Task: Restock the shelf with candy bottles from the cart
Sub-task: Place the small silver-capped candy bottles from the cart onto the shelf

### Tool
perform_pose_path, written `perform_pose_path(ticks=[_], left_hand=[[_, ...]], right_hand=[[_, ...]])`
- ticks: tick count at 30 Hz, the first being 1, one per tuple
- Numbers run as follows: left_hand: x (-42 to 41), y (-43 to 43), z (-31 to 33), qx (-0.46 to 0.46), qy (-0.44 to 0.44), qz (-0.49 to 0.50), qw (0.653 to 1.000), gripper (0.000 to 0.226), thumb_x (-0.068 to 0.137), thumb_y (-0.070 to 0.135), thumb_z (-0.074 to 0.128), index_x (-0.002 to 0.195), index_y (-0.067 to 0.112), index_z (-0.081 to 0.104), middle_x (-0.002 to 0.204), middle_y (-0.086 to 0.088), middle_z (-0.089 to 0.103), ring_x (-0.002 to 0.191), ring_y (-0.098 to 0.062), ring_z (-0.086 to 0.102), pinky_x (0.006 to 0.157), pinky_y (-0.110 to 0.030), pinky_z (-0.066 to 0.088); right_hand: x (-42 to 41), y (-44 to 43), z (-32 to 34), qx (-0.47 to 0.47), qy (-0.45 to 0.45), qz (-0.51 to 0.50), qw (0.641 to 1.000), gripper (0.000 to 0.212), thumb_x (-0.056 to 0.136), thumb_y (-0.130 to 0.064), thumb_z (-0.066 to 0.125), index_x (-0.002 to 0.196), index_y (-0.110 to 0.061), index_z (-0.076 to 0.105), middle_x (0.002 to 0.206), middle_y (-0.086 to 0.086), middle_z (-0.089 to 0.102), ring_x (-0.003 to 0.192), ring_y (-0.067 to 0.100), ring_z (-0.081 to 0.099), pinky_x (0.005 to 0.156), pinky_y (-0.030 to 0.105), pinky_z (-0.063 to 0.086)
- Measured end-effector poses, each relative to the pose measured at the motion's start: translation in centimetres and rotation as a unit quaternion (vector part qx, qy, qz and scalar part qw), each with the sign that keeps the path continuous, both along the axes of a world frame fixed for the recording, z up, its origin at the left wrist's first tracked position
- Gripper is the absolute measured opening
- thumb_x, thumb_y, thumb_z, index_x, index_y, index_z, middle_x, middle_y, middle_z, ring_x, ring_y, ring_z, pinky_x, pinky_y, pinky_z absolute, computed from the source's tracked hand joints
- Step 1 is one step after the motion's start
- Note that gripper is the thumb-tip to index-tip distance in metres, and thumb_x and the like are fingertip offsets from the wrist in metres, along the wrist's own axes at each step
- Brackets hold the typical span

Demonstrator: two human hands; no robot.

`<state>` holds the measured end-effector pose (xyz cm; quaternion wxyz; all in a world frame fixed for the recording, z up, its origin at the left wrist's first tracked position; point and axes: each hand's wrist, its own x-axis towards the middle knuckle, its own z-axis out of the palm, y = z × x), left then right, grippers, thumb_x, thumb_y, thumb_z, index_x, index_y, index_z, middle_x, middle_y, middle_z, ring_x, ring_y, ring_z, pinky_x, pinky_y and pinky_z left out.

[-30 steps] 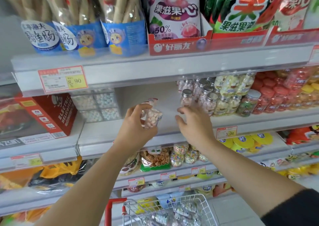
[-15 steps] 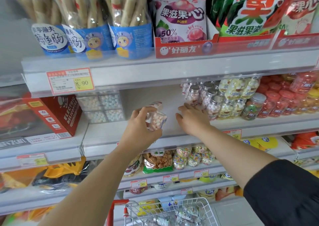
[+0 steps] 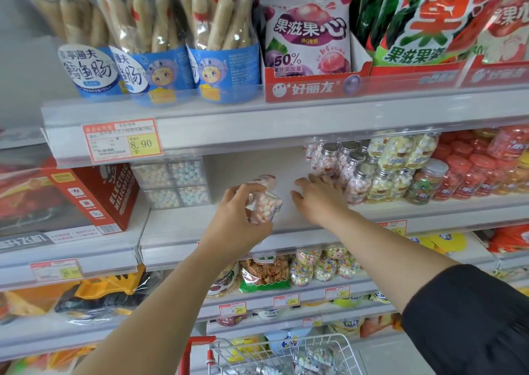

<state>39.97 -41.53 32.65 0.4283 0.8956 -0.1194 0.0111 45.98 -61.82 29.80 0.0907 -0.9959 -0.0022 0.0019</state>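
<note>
Head view, facing store shelving.

Left hand (image 3: 239, 220): grips a candy bottle (image 3: 266, 207), fingers and thumb curled round it. The bottle is clear, filled with pink and white pieces, and tilted. It is held in the air just above the front of the middle shelf (image 3: 194, 226), over a bare stretch, and is not set down.

Right hand (image 3: 317, 200): over the same shelf, just right of the held bottle and apart from it. Fingers are straight and spread, holding nothing. The fingertips reach the foot of the row of bottles (image 3: 356, 183); whether they touch it, cannot tell.

Row of bottles: silver caps, pink-white and yellow-white fills, upright, packed several deep on the right part of the shelf. To their right stand jars with red lids (image 3: 469, 174).

Left of the bare stretch: stacked clear boxes (image 3: 176, 183) of small pale balls, against the back panel. Further left, on the neighbouring shelf, is a red carton (image 3: 97, 194).

Upper shelf: sausage packs (image 3: 160, 45) with blue labels. A price tag (image 3: 123, 141) reading 8.90 sits on the edge strip below them.

Bottom of view: wire cart (image 3: 340, 346) with a red handle. Loose bottles (image 3: 312, 357) lie inside it, blurred.
</note>
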Motion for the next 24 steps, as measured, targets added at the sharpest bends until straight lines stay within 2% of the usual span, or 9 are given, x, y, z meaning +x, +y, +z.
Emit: perform_pose_path(ticks=[3, 6, 10, 13, 16, 20, 22, 24], left_hand=[[-0.1, 0.3, 0.2, -0.022, 0.009, -0.011, 1.0, 0.061, 0.078, 0.022, 0.078, 0.128, 0.038, 0.048, 0.129, 0.006, 0.043, 0.092, -0.004, 0.06, 0.058, -0.014, 0.055], [-0.5, 0.4, 0.8, -0.039, 0.019, -0.035, 0.998, 0.061, 0.078, 0.02, 0.079, 0.126, 0.041, 0.048, 0.121, 0.006, 0.048, 0.092, -0.006, 0.062, 0.06, -0.013, 0.053], [-1.1, 0.4, 2.3, -0.035, 0.018, -0.08, 0.996, 0.06, 0.078, 0.015, 0.078, 0.121, 0.043, 0.048, 0.112, 0.011, 0.048, 0.093, -0.006, 0.061, 0.066, -0.017, 0.056], [-1.2, 0.6, 3.2, 0.024, -0.026, -0.119, 0.992, 0.06, 0.076, 0.018, 0.078, 0.124, 0.041, 0.049, 0.123, 0.015, 0.045, 0.095, -0.002, 0.06, 0.075, -0.021, 0.057], [-1.0, 0.6, 3.2, 0.143, -0.099, -0.172, 0.97, 0.064, 0.075, 0.02, 0.077, 0.13, 0.035, 0.049, 0.138, 0.009, 0.04, 0.106, -0.014, 0.059, 0.079, -0.026, 0.058], [-1.2, 0.2, 2.9, 0.27, -0.135, -0.199, 0.932, 0.068, 0.077, 0.018, 0.07, 0.134, 0.043, 0.041, 0.146, 0.004, 0.031, 0.114, -0.022, 0.054, 0.082, -0.034, 0.057], [-1.3, 0.0, 2.7, 0.286, -0.146, -0.193, 0.927, 0.069, 0.079, 0.018, 0.069, 0.135, 0.044, 0.039, 0.148, 0.003, 0.027, 0.115, -0.024, 0.054, 0.083, -0.033, 0.056], [-1.1, 0.0, 2.6, 0.266, -0.139, -0.172, 0.938, 0.068, 0.08, 0.019, 0.07, 0.134, 0.045, 0.038, 0.156, 0.004, 0.017, 0.114, -0.026, 0.056, 0.081, -0.031, 0.056]], right_hand=[[-1.3, -0.7, 0.4, 0.088, -0.072, 0.044, 0.993, 0.039, 0.1, -0.034, 0.046, 0.138, -0.024, 0.052, 0.137, 0.001, 0.059, 0.126, 0.027, 0.052, 0.104, 0.044, 0.041], [-2.9, -1.1, 1.0, 0.169, -0.118, 0.135, 0.969, 0.05, 0.094, -0.023, 0.063, 0.141, -0.02, 0.048, 0.14, 0.001, 0.052, 0.119, 0.02, 0.055, 0.099, 0.037, 0.046], [-3.7, -1.1, 1.9, 0.18, -0.157, 0.193, 0.952, 0.076, 0.087, -0.021, 0.073, 0.152, -0.019, 0.033, 0.151, 0.0, 0.039, 0.126, 0.021, 0.047, 0.101, 0.035, 0.044], [-4.0, -1.2, 2.6, 0.121, -0.195, 0.225, 0.947, 0.084, 0.084, -0.021, 0.075, 0.154, -0.02, 0.029, 0.154, 0.003, 0.036, 0.132, 0.024, 0.04, 0.107, 0.036, 0.036], [-4.4, -0.9, 3.4, 0.081, -0.186, 0.258, 0.945, 0.076, 0.084, -0.022, 0.074, 0.15, -0.022, 0.038, 0.148, -0.004, 0.046, 0.126, 0.019, 0.039, 0.106, 0.035, 0.038], [-4.3, -1.0, 4.0, 0.057, -0.153, 0.281, 0.946, 0.064, 0.086, -0.025, 0.074, 0.144, -0.022, 0.048, 0.133, -0.008, 0.058, 0.113, 0.016, 0.045, 0.089, 0.031, 0.043], [-4.3, -1.0, 3.7, 0.097, -0.127, 0.263, 0.951, 0.056, 0.084, -0.022, 0.075, 0.136, -0.02, 0.054, 0.126, -0.006, 0.06, 0.11, 0.015, 0.051, 0.085, 0.027, 0.043], [-4.2, -1.0, 3.0, 0.178, -0.119, 0.182, 0.96, 0.048, 0.083, -0.022, 0.076, 0.127, -0.017, 0.057, 0.116, -0.003, 0.061, 0.103, 0.016, 0.059, 0.078, 0.024, 0.042]])
